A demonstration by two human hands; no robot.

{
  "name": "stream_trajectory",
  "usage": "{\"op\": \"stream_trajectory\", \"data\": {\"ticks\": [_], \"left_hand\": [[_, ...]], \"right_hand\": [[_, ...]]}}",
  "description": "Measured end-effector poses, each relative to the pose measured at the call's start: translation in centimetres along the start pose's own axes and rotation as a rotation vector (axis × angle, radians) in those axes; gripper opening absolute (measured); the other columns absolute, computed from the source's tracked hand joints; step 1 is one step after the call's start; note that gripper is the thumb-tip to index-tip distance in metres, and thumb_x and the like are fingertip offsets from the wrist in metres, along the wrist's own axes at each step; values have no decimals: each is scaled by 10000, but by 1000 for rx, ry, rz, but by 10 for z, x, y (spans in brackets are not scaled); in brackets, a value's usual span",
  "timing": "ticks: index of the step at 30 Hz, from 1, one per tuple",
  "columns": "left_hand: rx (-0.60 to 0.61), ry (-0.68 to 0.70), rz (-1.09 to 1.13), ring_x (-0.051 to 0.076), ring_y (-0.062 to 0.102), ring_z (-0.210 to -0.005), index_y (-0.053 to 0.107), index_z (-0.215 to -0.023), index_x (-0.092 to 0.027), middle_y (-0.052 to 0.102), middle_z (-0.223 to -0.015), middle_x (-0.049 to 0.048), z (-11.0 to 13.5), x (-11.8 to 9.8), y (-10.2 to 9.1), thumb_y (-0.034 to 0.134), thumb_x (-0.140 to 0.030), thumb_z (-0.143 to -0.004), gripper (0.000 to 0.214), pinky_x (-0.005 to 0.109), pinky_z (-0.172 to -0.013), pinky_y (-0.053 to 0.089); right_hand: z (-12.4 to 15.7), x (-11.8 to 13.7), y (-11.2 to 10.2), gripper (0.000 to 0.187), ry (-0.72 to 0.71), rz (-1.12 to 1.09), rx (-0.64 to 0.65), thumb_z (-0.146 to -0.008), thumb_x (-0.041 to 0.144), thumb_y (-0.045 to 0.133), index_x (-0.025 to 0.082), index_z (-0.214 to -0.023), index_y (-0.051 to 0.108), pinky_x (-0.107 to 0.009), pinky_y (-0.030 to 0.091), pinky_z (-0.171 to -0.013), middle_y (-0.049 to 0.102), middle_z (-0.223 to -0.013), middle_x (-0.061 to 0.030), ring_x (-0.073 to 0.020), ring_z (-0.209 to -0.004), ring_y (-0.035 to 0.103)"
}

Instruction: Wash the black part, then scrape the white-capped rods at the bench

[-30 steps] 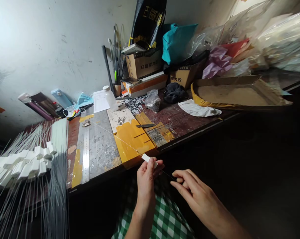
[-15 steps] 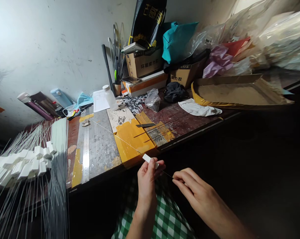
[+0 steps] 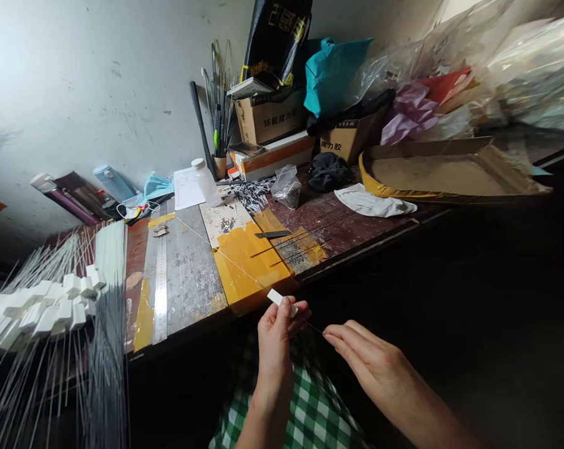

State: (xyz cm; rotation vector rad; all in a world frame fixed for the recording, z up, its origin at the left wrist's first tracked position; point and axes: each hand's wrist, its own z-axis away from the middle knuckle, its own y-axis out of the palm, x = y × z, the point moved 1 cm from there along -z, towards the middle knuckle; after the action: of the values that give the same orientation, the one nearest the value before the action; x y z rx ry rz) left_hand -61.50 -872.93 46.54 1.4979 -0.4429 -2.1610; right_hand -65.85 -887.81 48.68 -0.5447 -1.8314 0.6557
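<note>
My left hand (image 3: 282, 318) is closed on a small white block (image 3: 276, 297), thumb on top, just off the front edge of the bench. A thin rod (image 3: 230, 260) passes through or along the block; which of the two I cannot tell. Its far part slants up and left over the yellow-taped board. To the right, my right hand (image 3: 352, 343) pinches the near end of the rod between thumb and fingers. At the far left lies a pile of similar white blocks (image 3: 43, 305) with thin rods sticking out of them.
A steel ruler (image 3: 161, 287) lies along the grey strip of the bench. Dark thin rods (image 3: 282, 243) and a blade (image 3: 273, 234) rest right of the yellow tape (image 3: 244, 268). Behind stand a white bottle (image 3: 206, 182), cartons (image 3: 272, 118) and a cardboard tray (image 3: 441, 168).
Hardly anything differs. My right hand has shifted very slightly left, and the whole view has moved a little. Both hands keep their grip.
</note>
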Motion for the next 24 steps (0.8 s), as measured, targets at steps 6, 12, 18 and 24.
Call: {"op": "stream_trajectory", "data": {"ticks": [6,12,18,24], "left_hand": [[-22,-2,-23,229,729,-844,699,-979,-123,773,-957,135,2,-2,-4,732,-487,-792,410,288,-747,497],[-21,20,-40,231,728,-861,694,-992,-120,773,-964,140,2,-2,-5,710,-502,-809,424,297,-770,496],[-27,36,-67,230,721,-881,690,-1004,-117,771,-962,141,5,-4,-6,686,-503,-831,423,297,-787,488],[-27,64,-79,249,708,-901,687,-1018,-102,767,-943,156,13,-7,-7,692,-507,-823,450,341,-842,494]], "right_hand": [[-2,4,4,192,34,17,-11,-979,293,453,238,-935,632,-244,571,-661,659,-899,-28,-150,-737,683],[1,6,5,206,65,-36,36,-972,250,435,233,-929,635,-236,575,-682,671,-871,-22,-150,-760,685],[7,2,7,218,79,-88,17,-981,297,445,242,-907,642,-220,561,-691,645,-857,-19,-138,-735,666],[32,-10,-3,220,155,-170,67,-975,327,472,248,-911,667,-176,551,-668,658,-836,-16,-132,-743,673]]}}
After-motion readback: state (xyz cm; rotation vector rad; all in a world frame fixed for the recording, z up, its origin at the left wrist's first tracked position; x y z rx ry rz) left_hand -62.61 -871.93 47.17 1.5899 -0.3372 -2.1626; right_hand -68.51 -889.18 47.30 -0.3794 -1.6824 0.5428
